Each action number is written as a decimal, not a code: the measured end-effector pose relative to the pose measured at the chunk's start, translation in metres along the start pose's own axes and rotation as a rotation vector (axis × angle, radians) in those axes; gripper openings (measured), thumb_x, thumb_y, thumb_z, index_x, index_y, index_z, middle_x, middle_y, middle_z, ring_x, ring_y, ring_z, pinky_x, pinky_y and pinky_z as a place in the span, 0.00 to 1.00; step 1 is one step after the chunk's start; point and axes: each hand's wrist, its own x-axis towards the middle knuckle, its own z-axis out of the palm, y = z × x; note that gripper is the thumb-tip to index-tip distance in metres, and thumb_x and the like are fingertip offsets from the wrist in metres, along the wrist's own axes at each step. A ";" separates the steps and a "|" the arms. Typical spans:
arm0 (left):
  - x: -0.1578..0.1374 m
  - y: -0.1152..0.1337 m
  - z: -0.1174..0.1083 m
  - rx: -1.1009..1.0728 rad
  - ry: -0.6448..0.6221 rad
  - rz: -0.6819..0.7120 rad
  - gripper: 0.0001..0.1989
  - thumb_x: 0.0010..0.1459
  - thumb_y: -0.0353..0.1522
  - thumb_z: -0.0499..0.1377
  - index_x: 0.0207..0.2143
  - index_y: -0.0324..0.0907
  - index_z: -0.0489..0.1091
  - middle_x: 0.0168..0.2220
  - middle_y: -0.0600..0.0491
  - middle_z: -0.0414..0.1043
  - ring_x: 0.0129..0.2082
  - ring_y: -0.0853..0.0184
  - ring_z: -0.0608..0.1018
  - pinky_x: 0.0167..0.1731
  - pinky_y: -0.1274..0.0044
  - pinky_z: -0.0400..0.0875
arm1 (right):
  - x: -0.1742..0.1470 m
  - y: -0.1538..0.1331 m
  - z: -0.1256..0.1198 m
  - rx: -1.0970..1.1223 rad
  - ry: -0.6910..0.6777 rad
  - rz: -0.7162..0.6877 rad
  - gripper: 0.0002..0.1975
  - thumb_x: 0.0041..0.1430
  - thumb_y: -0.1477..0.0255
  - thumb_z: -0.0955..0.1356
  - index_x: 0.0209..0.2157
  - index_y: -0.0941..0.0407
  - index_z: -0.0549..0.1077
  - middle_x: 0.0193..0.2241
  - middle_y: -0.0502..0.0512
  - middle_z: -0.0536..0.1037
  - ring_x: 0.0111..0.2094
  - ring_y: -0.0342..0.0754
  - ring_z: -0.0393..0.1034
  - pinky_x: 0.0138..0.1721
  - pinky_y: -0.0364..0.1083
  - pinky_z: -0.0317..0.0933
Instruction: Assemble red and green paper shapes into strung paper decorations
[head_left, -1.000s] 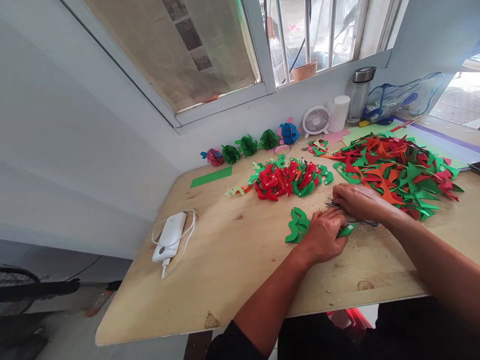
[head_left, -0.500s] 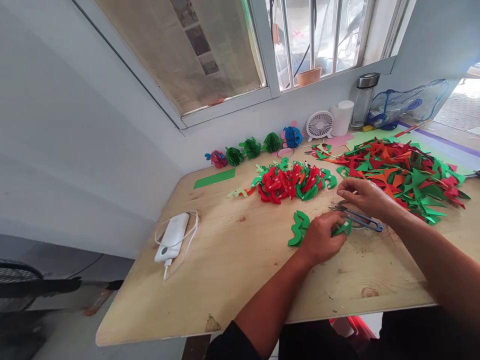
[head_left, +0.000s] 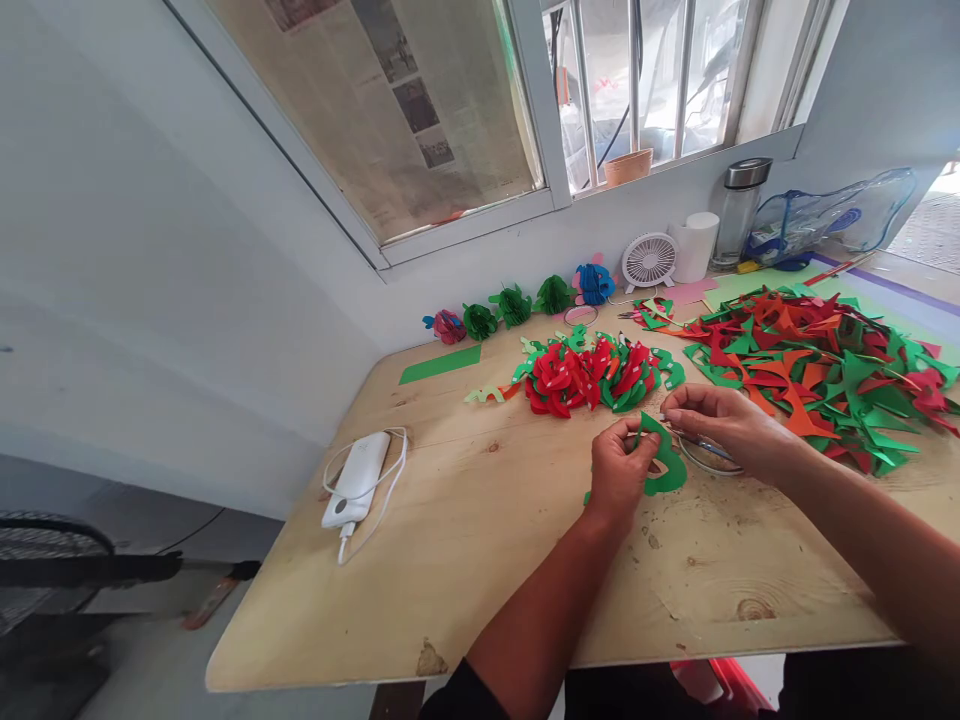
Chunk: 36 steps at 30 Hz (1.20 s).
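Your left grip [head_left: 621,470] pinches a green paper cutout [head_left: 675,473] above the counter [head_left: 450,550]; I cannot tell whether your right grip [head_left: 726,422] beside it pinches anything

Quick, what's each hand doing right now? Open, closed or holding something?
Left hand: closed, holding a green paper piece.
Right hand: fingers bunched close beside it; too small to tell whether they pinch anything.

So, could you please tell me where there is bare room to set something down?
The widest bare patch of tabletop lies between the white power bank and the left hand; a smaller, speckled one lies between the forearms. Beyond the right hand, red and green cutouts and the scrap heap crowd the tabletop.
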 end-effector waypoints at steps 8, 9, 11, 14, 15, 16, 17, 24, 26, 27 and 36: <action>0.000 -0.002 -0.001 0.062 -0.005 -0.011 0.15 0.44 0.40 0.62 0.30 0.38 0.67 0.18 0.59 0.64 0.15 0.76 0.66 0.17 0.82 0.64 | 0.001 -0.003 0.007 -0.020 0.026 0.011 0.18 0.45 0.54 0.69 0.25 0.56 0.69 0.22 0.50 0.67 0.24 0.42 0.58 0.25 0.43 0.54; 0.000 -0.004 -0.001 0.071 -0.008 -0.010 0.15 0.45 0.40 0.63 0.30 0.39 0.67 0.18 0.59 0.63 0.15 0.76 0.66 0.17 0.82 0.64 | 0.002 -0.001 0.007 -0.025 0.026 0.006 0.18 0.45 0.54 0.69 0.24 0.56 0.69 0.22 0.51 0.68 0.24 0.43 0.59 0.25 0.43 0.55; 0.001 -0.005 -0.002 0.097 -0.013 -0.006 0.15 0.45 0.40 0.63 0.30 0.39 0.67 0.17 0.60 0.62 0.15 0.76 0.66 0.16 0.83 0.63 | 0.003 0.005 0.007 -0.028 0.022 -0.006 0.18 0.46 0.54 0.68 0.25 0.56 0.69 0.24 0.52 0.70 0.26 0.44 0.62 0.28 0.44 0.58; 0.000 -0.003 -0.001 0.141 -0.023 -0.003 0.15 0.45 0.41 0.63 0.30 0.39 0.67 0.17 0.59 0.62 0.15 0.76 0.66 0.16 0.83 0.62 | 0.006 0.017 0.006 -0.033 0.002 -0.019 0.17 0.47 0.55 0.68 0.26 0.56 0.70 0.26 0.53 0.72 0.29 0.46 0.65 0.32 0.46 0.61; -0.001 -0.002 -0.001 0.157 -0.024 0.001 0.15 0.46 0.41 0.62 0.30 0.38 0.67 0.18 0.59 0.62 0.15 0.76 0.66 0.16 0.83 0.61 | 0.007 0.020 0.006 -0.045 -0.002 -0.025 0.17 0.48 0.55 0.68 0.26 0.56 0.71 0.27 0.53 0.73 0.29 0.47 0.66 0.32 0.46 0.61; -0.001 -0.002 -0.001 0.174 -0.027 0.006 0.15 0.46 0.41 0.62 0.30 0.38 0.67 0.18 0.59 0.63 0.15 0.76 0.66 0.16 0.83 0.61 | 0.008 0.023 0.005 -0.058 0.000 -0.031 0.16 0.48 0.56 0.68 0.27 0.56 0.71 0.27 0.53 0.73 0.29 0.47 0.65 0.32 0.46 0.61; -0.001 -0.001 0.000 0.188 -0.030 0.012 0.14 0.46 0.40 0.62 0.30 0.38 0.67 0.17 0.59 0.62 0.15 0.76 0.65 0.16 0.84 0.61 | 0.009 0.025 0.005 -0.071 0.004 -0.036 0.15 0.49 0.57 0.68 0.27 0.56 0.72 0.27 0.53 0.73 0.29 0.46 0.65 0.32 0.46 0.61; 0.001 -0.008 -0.002 0.208 -0.024 -0.012 0.15 0.46 0.41 0.62 0.31 0.39 0.67 0.15 0.61 0.59 0.13 0.77 0.63 0.16 0.83 0.60 | 0.008 0.023 0.005 -0.139 0.028 -0.035 0.12 0.49 0.62 0.67 0.27 0.57 0.73 0.25 0.51 0.73 0.26 0.44 0.64 0.26 0.43 0.57; 0.001 -0.008 -0.002 0.221 -0.019 -0.010 0.15 0.46 0.41 0.62 0.30 0.39 0.67 0.15 0.60 0.61 0.13 0.76 0.64 0.16 0.83 0.60 | 0.007 0.022 0.005 -0.151 0.027 -0.037 0.12 0.49 0.62 0.67 0.27 0.57 0.73 0.25 0.51 0.73 0.25 0.43 0.63 0.25 0.42 0.56; 0.001 -0.008 -0.002 0.228 -0.018 -0.006 0.14 0.46 0.40 0.62 0.30 0.39 0.67 0.15 0.60 0.61 0.14 0.76 0.64 0.16 0.83 0.60 | 0.007 0.022 0.006 -0.154 0.026 -0.036 0.12 0.50 0.62 0.67 0.27 0.57 0.73 0.24 0.51 0.72 0.25 0.42 0.63 0.24 0.42 0.55; -0.002 -0.002 -0.001 0.247 -0.036 0.005 0.14 0.47 0.40 0.61 0.28 0.38 0.65 0.16 0.60 0.62 0.13 0.75 0.67 0.15 0.83 0.62 | 0.006 0.021 0.007 -0.173 0.025 -0.031 0.11 0.50 0.63 0.66 0.27 0.57 0.72 0.22 0.49 0.70 0.20 0.39 0.58 0.20 0.41 0.48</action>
